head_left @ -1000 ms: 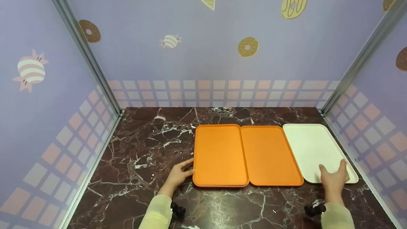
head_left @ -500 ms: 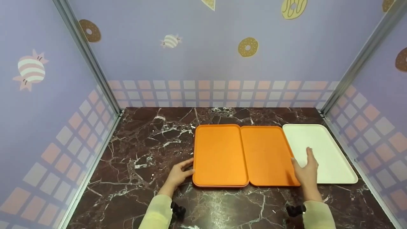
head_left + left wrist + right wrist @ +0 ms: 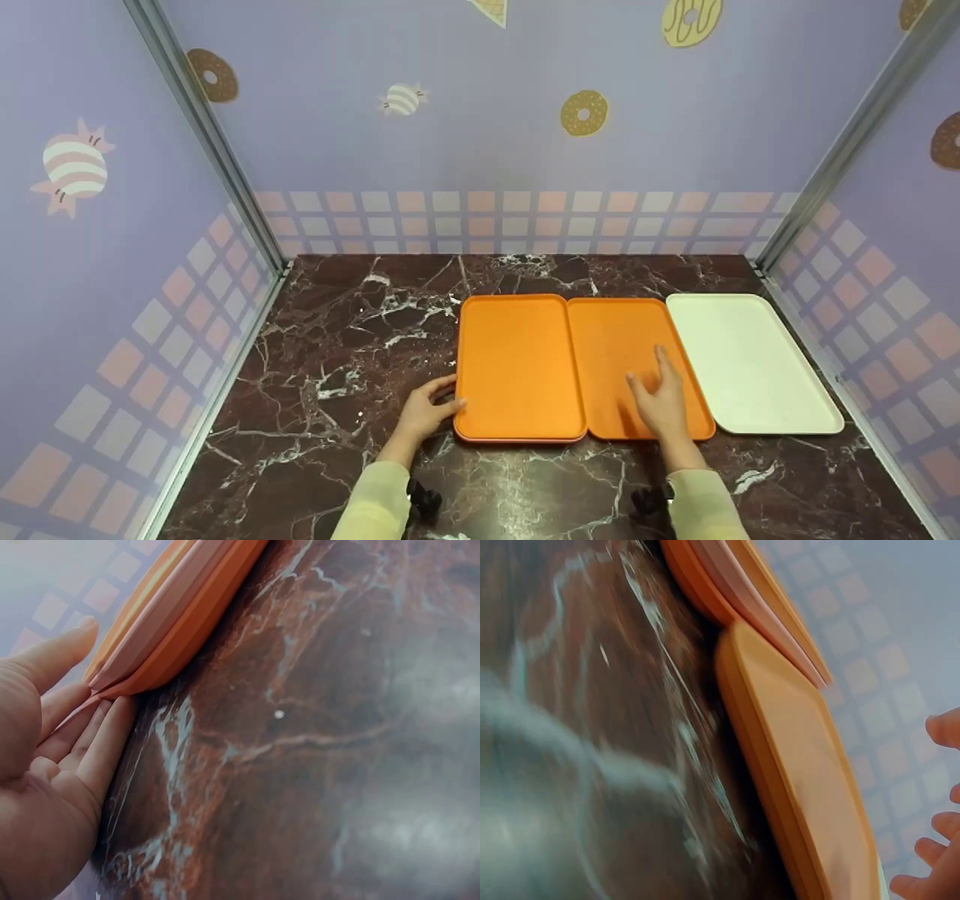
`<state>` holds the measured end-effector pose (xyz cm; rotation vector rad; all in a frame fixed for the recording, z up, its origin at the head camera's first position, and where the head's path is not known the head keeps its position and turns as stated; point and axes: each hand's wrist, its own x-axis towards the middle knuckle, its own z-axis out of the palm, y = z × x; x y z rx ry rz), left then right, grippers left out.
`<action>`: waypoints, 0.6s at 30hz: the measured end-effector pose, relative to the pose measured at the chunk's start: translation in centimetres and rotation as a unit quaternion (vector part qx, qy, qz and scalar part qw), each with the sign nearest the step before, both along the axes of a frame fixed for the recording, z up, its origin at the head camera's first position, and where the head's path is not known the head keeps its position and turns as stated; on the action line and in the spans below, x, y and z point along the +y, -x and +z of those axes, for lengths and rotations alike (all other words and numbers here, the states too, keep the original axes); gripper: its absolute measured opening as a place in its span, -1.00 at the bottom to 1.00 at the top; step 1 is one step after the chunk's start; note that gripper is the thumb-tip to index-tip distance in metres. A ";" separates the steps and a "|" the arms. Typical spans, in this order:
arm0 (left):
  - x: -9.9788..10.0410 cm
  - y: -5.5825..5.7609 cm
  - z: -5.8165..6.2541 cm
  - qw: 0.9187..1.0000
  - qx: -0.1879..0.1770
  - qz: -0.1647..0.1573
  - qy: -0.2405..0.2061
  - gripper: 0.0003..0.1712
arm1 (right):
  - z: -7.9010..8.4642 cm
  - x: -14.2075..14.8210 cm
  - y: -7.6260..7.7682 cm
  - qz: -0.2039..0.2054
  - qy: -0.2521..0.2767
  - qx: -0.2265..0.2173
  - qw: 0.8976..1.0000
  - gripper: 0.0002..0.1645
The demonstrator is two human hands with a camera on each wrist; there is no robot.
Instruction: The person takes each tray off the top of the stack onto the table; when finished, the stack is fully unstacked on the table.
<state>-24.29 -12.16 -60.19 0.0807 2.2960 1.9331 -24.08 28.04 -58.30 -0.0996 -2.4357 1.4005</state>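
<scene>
My left hand (image 3: 421, 412) rests against the left side of a stack of trays (image 3: 517, 360). In the left wrist view the stack shows an orange tray on top, a pink tray (image 3: 156, 613) in the middle and orange below. Fingertips touch the stack's side, and the thumb (image 3: 69, 652) lies near the top rim. Over a single orange tray (image 3: 611, 337), directly right of the stack, my right hand (image 3: 664, 401) hovers with fingers spread and nothing in it. The right wrist view shows that tray's rim lower than the stack's top.
A white tray (image 3: 750, 360) lies at the right, its left edge along the single orange tray. The dark marbled table (image 3: 345, 337) carries all the trays. Patterned walls (image 3: 480, 127) enclose the back and both sides.
My right hand has moved left, from over the white tray to over the single orange tray. The left hand stays at the stack's side, and the trays have not visibly moved.
</scene>
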 end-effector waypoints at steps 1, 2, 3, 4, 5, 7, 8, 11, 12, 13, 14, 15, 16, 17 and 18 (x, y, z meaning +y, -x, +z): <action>0.1 0.0 0.0 1.000 0.001 0.002 0.001 -0.32 | -0.1 -0.5 0.1 0.005 0.002 0.000 1.000 -0.09; 0.1 0.0 0.0 1.000 0.006 0.005 0.005 -0.32 | -0.2 -0.9 0.2 0.011 0.002 -0.004 1.000 -0.10; 0.2 0.0 0.0 1.000 0.007 0.009 0.010 -0.31 | -0.3 -1.4 0.2 0.016 0.002 -0.006 1.000 -0.10; 0.2 0.0 0.0 1.000 0.008 0.011 0.015 -0.31 | -0.4 -1.8 0.3 0.023 0.001 -0.011 1.000 -0.11; 0.2 0.0 -0.1 1.000 0.009 0.013 0.021 -0.31 | -0.6 -2.3 0.3 0.029 -0.001 -0.010 1.000 -0.12; 0.2 0.1 -0.2 0.999 0.010 0.017 0.027 -0.31 | -1.0 -3.1 0.5 0.041 -0.003 -0.003 0.999 -0.14; 0.2 0.1 -0.3 0.999 0.011 0.018 0.031 -0.30 | -1.2 -3.5 0.5 0.047 -0.005 -0.002 0.999 -0.16; 0.2 0.2 -0.5 0.999 0.008 0.021 0.035 -0.30 | -1.8 -4.6 0.6 0.058 -0.013 0.007 0.998 -0.21; 0.2 0.2 -0.5 0.999 0.009 0.022 0.037 -0.30 | -2.0 -4.9 0.7 0.061 -0.016 0.005 0.998 -0.23; 0.2 0.2 -0.5 0.999 0.008 0.022 0.040 -0.30 | -2.1 -5.2 0.7 0.063 -0.022 0.000 0.998 -0.24; 0.2 0.3 -0.5 0.999 0.010 0.022 0.043 -0.30 | -2.2 -5.5 0.7 0.063 -0.030 -0.007 0.998 -0.26; 0.2 0.3 -0.5 0.999 0.010 0.022 0.044 -0.30 | -2.3 -5.8 0.7 0.064 -0.036 -0.009 0.997 -0.27; 0.2 0.3 -0.5 0.999 0.012 0.021 0.046 -0.30 | -2.4 -6.0 0.7 0.064 -0.044 -0.015 0.997 -0.28; 0.2 0.3 -0.5 0.999 0.014 0.021 0.047 -0.30 | -2.4 -6.3 0.6 0.065 -0.050 -0.018 0.996 -0.30; 0.3 0.3 -0.5 0.998 0.017 0.020 0.049 -0.31 | -2.5 -6.5 0.6 0.066 -0.056 -0.023 0.996 -0.31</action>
